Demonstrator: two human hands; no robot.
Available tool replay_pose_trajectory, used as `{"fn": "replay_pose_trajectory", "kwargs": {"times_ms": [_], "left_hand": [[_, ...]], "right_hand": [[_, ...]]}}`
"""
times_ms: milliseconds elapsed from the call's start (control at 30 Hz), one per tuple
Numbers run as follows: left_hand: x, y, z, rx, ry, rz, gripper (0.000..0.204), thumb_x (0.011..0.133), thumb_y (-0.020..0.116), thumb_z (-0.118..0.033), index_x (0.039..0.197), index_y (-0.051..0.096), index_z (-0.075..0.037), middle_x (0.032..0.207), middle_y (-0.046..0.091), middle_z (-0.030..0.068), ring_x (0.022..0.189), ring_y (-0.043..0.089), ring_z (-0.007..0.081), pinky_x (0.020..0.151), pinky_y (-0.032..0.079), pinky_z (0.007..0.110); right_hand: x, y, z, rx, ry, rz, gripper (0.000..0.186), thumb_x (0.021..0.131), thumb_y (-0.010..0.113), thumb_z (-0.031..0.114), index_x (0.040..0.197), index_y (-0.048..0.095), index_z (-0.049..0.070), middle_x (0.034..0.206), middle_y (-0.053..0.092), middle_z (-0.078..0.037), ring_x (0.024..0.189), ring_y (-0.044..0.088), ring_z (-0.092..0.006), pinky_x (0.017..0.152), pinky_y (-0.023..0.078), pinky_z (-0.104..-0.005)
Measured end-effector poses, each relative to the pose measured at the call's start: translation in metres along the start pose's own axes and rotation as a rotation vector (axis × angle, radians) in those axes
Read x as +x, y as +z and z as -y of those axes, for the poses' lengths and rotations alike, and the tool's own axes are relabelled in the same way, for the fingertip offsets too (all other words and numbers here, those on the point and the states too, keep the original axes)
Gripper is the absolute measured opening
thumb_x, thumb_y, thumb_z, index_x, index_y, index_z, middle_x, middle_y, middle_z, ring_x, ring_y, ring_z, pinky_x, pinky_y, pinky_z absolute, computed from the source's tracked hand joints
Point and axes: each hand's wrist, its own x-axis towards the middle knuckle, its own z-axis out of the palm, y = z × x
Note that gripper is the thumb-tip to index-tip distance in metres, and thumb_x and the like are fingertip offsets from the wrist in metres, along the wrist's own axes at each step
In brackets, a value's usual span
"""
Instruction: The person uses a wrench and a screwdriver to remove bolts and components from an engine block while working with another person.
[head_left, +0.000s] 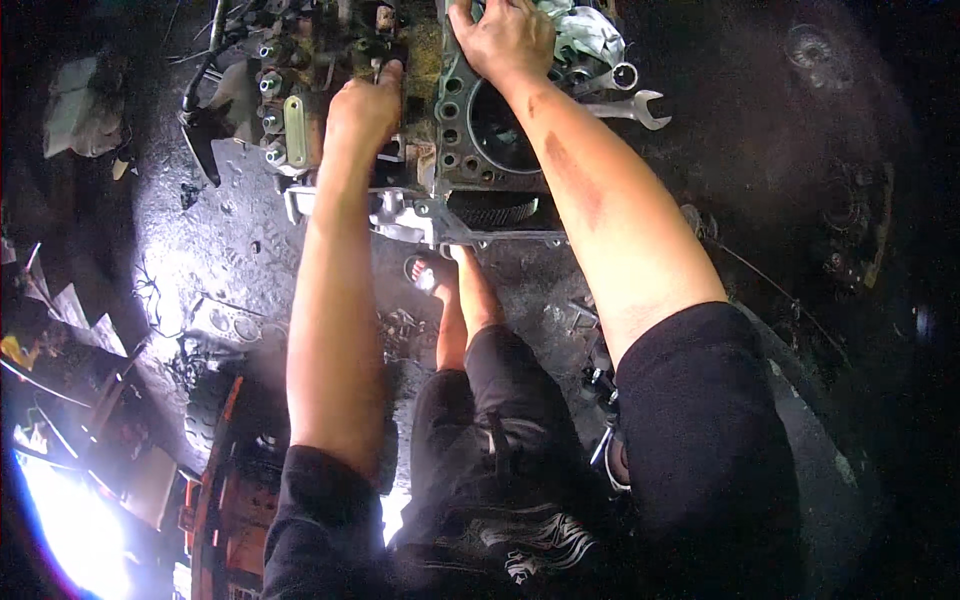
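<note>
An engine block (466, 180) with a large round cylinder bore (498, 128) lies at the top of the view. My left hand (362, 115) is closed at the engine's left part, beside a row of bolts and a yellowish slotted metal plate (295, 130). A small upright metal stem shows by its thumb; what the fingers grip is hidden. My right hand (508, 45) rests on the block's flat top face beyond the bore. Its visible fingers are apart, and the top edge of the picture cuts some off.
Right of the block lie an open-end wrench (645, 110), a ring-end wrench (625, 76) and crumpled clear plastic (592, 38). A silver metal flange (400, 215) runs along the near side. Dark, oily floor (215, 240) surrounds it, with scattered parts and an orange frame (215, 470) at lower left.
</note>
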Motion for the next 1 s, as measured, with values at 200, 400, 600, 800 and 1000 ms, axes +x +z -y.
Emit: {"fn": "replay_pose_trajectory", "kwargs": {"times_ms": [200, 400, 600, 800, 1000], "left_hand": [[0.007, 0.01, 0.022, -0.203, 0.067, -0.111, 0.07, 0.096, 0.04, -0.052, 0.115, 0.058, 0.013, 0.115, 0.058, 0.0351, 0.113, 0.056, 0.0454, 0.097, 0.045, 0.047], [0.009, 0.019, 0.029, -0.51, 0.025, -0.138, 0.06, 0.093, 0.053, -0.046, 0.129, 0.053, 0.002, 0.117, 0.06, 0.0318, 0.108, 0.059, 0.0456, 0.095, 0.045, 0.046], [0.001, 0.006, -0.003, -0.276, -0.146, -0.145, 0.072, 0.094, 0.044, -0.058, 0.104, 0.063, 0.011, 0.103, 0.062, 0.0358, 0.109, 0.058, 0.0471, 0.094, 0.045, 0.048], [0.014, 0.013, 0.028, -0.473, 0.011, -0.104, 0.072, 0.094, 0.045, -0.058, 0.107, 0.061, 0.011, 0.103, 0.062, 0.0361, 0.107, 0.058, 0.0471, 0.092, 0.046, 0.049], [0.009, -0.004, 0.007, -0.231, -0.053, -0.055, 0.055, 0.092, 0.053, -0.046, 0.111, 0.062, 0.006, 0.101, 0.065, 0.0319, 0.1, 0.062, 0.0473, 0.088, 0.049, 0.049]], "right_hand": [[0.004, -0.001, 0.005, -0.024, -0.103, -0.019, 0.037, 0.085, 0.063, 0.039, 0.097, 0.055, 0.005, 0.088, 0.064, -0.019, 0.083, 0.062, -0.0389, 0.076, 0.049, -0.0501], [0.012, 0.023, -0.006, 0.034, -0.2, -0.192, 0.03, 0.081, 0.061, 0.035, 0.081, 0.061, 0.005, 0.079, 0.065, -0.018, 0.073, 0.064, -0.0358, 0.067, 0.05, -0.0474], [0.014, 0.026, -0.014, -0.015, -0.127, -0.169, 0.032, 0.084, 0.057, 0.038, 0.085, 0.058, 0.007, 0.078, 0.063, -0.014, 0.075, 0.062, -0.0343, 0.068, 0.047, -0.046], [0.017, 0.017, -0.005, -0.036, -0.11, -0.062, 0.028, 0.081, 0.061, 0.035, 0.083, 0.055, 0.008, 0.077, 0.059, -0.011, 0.074, 0.059, -0.0324, 0.065, 0.045, -0.0474], [0.016, 0.017, -0.014, -0.038, -0.098, -0.056, 0.027, 0.079, 0.06, 0.035, 0.086, 0.055, 0.009, 0.082, 0.06, -0.011, 0.077, 0.058, -0.0315, 0.067, 0.042, -0.047]]}}
